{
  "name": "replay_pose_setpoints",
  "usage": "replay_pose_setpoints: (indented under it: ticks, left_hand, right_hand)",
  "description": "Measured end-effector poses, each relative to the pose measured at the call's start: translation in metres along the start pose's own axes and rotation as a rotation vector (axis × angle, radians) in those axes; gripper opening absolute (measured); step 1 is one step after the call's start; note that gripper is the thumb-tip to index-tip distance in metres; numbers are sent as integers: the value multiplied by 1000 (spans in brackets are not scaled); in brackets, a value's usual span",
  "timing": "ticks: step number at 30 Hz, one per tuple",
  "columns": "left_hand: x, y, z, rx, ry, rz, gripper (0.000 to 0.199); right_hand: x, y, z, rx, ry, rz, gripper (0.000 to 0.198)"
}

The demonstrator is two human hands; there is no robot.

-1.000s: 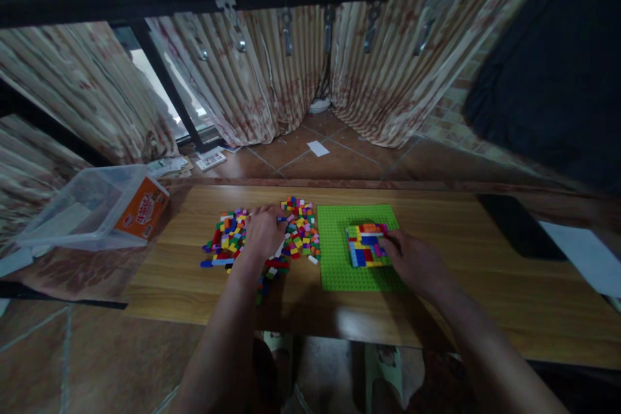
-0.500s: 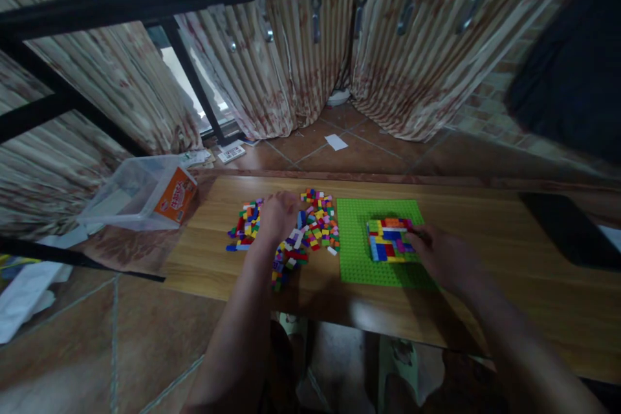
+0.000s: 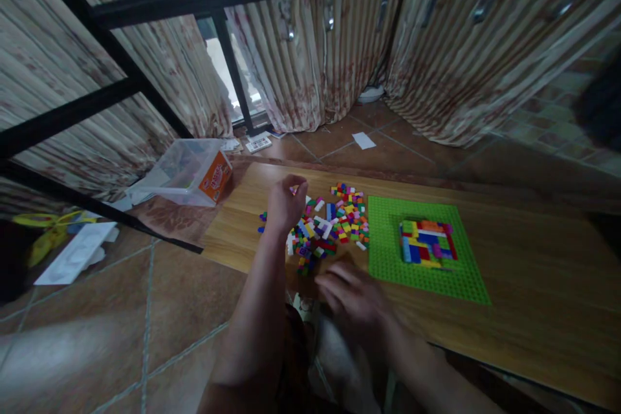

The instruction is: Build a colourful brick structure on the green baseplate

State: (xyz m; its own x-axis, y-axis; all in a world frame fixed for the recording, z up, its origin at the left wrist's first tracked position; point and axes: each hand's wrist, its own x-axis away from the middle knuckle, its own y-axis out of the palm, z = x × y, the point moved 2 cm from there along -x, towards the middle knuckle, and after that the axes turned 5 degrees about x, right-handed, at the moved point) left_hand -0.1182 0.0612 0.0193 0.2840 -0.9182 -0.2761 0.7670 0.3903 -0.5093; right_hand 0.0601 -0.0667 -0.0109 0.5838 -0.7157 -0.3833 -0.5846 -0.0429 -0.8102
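My left hand (image 3: 287,204) is over the left part of a pile of loose toy building bricks (image 3: 350,212), its fingers curled together. A speck of colour shows by its fingertips, but I cannot make out whether it is held. Blurred by motion, my right hand (image 3: 356,294) hovers at the table's near edge, just below the pile. Its fingers are bent, and what they hold, if anything, does not show. A green baseplate (image 3: 383,252) lies right of the pile. On it sits a low rectangular build of multicoloured bricks (image 3: 427,242), with neither hand touching it.
The wooden table (image 3: 528,278) runs off to the right. A clear plastic bin (image 3: 182,171) with an orange label stands on the floor at the left. Black metal bars (image 3: 160,3) and striped curtains (image 3: 291,71) are beyond. A white tray-like piece (image 3: 75,252) lies lower left.
My right hand has left the brick build on the baseplate and moved left to the near side of the pile. My left hand stays over the pile's left part. The view has turned left.
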Motion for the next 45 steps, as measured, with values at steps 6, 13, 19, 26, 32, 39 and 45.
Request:
replay_pose_setpoints:
  ticks: [6,13,19,26,32,39,45]
  left_hand:
    - [0,-5,-3,43,-13,-6,17]
    - [0,-10,-6,24,-8,-41,15]
    - [1,-10,-2,-13,12,-60,16]
    - [2,-8,-3,-51,33,-88,20]
    - [3,-6,-2,-72,42,-115,19]
    - [2,-2,0,46,63,-160,17]
    - [22,30,23,451,51,-571,23]
  right_hand:
    - [-14,41,-25,151,-52,-164,17]
    - [-19,40,-4,275,67,-122,21]
    - [-16,18,19,222,174,-5,25]
    - [-21,9,39,330,359,-7,19]
    - [-23,16,41,324,415,-78,15]
    - [-22,0,37,116,524,47,17]
    - [-16,-28,45,-242,706,216,21]
